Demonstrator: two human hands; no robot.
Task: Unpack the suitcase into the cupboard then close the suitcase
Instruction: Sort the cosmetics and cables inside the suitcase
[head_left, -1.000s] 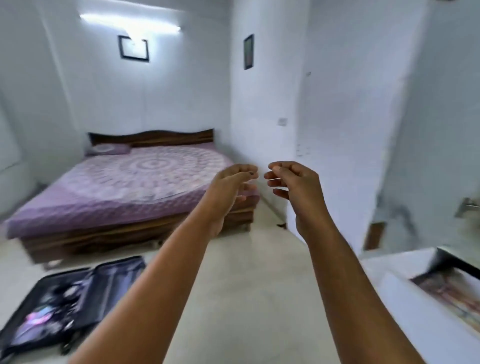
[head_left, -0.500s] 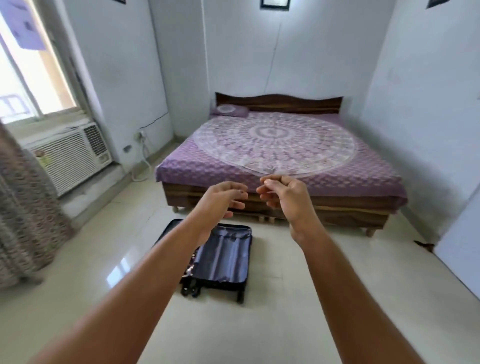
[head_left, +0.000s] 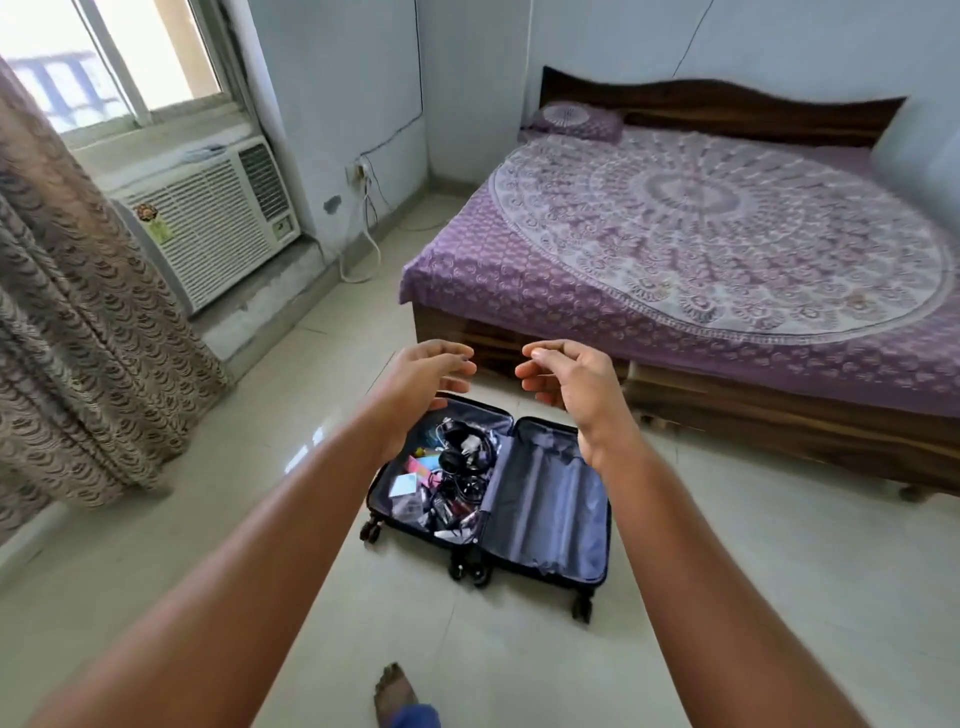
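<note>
Closer now than half a second ago to the open black wheeled suitcase (head_left: 540, 499), flat on the pale tiled floor (head_left: 727, 571) beside the purple-covered wooden bed (head_left: 701, 249). Still raised above it: left hand (head_left: 423, 376) and right hand (head_left: 569, 379), each grip loosely curled, empty (cluttered left half exposed now, formerly arm-hidden).

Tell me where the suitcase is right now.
In the head view, the suitcase lies open on the floor, centre frame, just before the bed, below both raised hands.
</note>
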